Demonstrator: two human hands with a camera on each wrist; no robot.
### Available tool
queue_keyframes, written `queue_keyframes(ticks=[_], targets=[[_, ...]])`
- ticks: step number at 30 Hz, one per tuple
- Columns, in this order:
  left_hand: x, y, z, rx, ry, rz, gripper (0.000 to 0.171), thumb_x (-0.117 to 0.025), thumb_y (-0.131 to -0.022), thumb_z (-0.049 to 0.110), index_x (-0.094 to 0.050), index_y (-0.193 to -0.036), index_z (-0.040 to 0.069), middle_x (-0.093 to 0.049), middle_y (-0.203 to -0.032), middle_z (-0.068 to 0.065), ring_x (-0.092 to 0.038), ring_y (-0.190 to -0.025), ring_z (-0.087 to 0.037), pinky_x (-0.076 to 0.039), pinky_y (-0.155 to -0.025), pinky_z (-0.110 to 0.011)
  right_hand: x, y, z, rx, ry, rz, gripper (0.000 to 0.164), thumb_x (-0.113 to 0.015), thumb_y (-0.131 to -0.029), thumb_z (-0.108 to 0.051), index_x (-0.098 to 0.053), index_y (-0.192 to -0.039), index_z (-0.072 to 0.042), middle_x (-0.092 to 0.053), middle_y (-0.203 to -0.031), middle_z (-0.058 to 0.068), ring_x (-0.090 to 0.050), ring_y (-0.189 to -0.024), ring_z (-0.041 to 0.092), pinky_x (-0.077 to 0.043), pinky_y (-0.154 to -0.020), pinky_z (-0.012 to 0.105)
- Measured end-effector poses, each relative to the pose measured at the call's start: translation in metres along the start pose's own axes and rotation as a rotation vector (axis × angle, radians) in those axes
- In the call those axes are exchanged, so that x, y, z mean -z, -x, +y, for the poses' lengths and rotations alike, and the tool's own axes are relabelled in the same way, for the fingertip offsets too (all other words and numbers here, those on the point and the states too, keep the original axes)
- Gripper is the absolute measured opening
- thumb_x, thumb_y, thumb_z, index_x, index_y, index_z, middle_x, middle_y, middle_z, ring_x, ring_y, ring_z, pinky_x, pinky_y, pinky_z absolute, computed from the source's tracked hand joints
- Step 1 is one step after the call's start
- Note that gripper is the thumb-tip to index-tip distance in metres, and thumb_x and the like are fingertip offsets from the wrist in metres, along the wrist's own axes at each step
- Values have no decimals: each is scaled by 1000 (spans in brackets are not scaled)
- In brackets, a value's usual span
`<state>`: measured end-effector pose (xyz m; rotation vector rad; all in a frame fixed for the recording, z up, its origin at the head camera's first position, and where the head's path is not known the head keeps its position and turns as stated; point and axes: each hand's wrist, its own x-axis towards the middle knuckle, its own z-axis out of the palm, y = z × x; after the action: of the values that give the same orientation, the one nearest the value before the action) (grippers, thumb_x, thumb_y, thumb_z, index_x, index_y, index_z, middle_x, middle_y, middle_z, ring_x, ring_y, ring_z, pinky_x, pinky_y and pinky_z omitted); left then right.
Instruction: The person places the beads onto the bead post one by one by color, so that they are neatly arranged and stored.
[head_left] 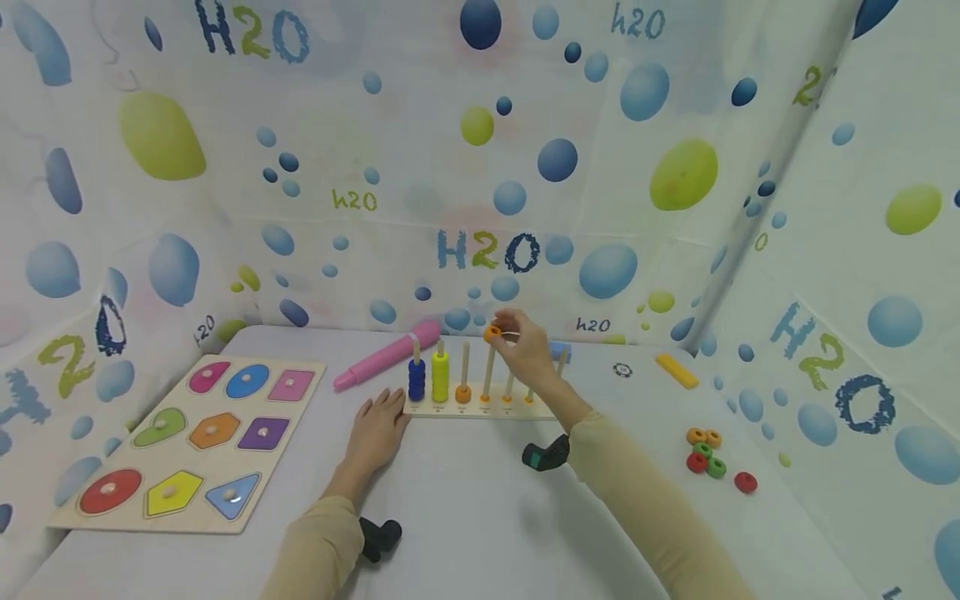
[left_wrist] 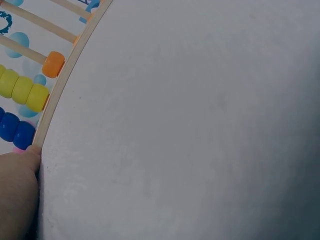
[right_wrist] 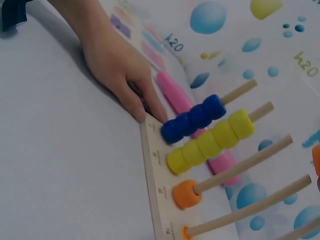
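Note:
My right hand [head_left: 522, 346] pinches an orange bead [head_left: 492, 334] between thumb and fingers, right at the top of the fourth wooden peg of a bead counting stand. The stand's pale wooden base [head_left: 480, 412] lies flat on the table. Several blue beads [right_wrist: 192, 119] fill most of the first peg and several yellow beads [right_wrist: 210, 141] the second. One orange bead [right_wrist: 187, 194] sits low on the third. Palm down on the table, my left hand [head_left: 377, 431] touches the left end of the base, its thumb at the front corner.
A shape puzzle board [head_left: 225, 433] lies at left, and a pink tube-like object [head_left: 386, 358] behind the stand. On the right are loose red, green and orange beads [head_left: 703, 450], a yellow block [head_left: 677, 372] and a small black-and-white ring [head_left: 622, 370]. Patterned curtains surround the table.

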<state>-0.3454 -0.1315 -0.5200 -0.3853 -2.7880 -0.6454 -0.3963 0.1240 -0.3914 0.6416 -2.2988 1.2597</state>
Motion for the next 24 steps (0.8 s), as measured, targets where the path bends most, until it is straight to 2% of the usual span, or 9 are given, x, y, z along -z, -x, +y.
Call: queue_keyframes(ticks=[3, 8, 12, 17, 24], targets=[[0, 0, -1, 3, 2, -4, 46, -47, -99, 22, -45, -136, -4, -43, -142, -17, -30, -135, -37, -16, -112, -54, -11, 0, -4, 62, -3, -32, 33, -65, -86, 2, -54, -118, 1, -65, -106, 13, -63, -99, 23, -52, -84, 23], [-2, -1, -2, 13, 7, -11, 46, -46, -99, 23, -44, -137, -3, -43, -143, -16, -30, -135, -36, -15, -112, -54, -24, -2, -8, 116, 26, -95, 33, -64, -85, 5, -54, -116, 2, -64, -106, 15, -62, -100, 22, -51, -84, 19], [-3, -1, -2, 13, 2, -9, 47, -46, -99, 23, -44, -137, -4, -43, -143, -16, -30, -135, -36, -15, -112, -54, -28, -4, -7, 154, 60, -104, 32, -64, -86, 6, -53, -115, 4, -64, -105, 15, -62, -100, 22, -50, -84, 17], [-4, -1, -2, 12, 0, -5, 47, -46, -99, 23, -44, -137, -4, -43, -142, -16, -30, -135, -37, -15, -112, -54, -29, -4, -6, 136, 87, -86, 33, -64, -86, 5, -53, -117, 4, -63, -109, 14, -62, -102, 22, -50, -86, 19], [-2, -1, 0, 14, 3, -3, 46, -48, -98, 22, -45, -136, -4, -44, -142, -17, -31, -135, -37, -16, -112, -54, -25, -5, -2, 126, 61, -44, 31, -65, -85, 5, -56, -115, 4, -64, -108, 15, -63, -101, 23, -51, -85, 22]])
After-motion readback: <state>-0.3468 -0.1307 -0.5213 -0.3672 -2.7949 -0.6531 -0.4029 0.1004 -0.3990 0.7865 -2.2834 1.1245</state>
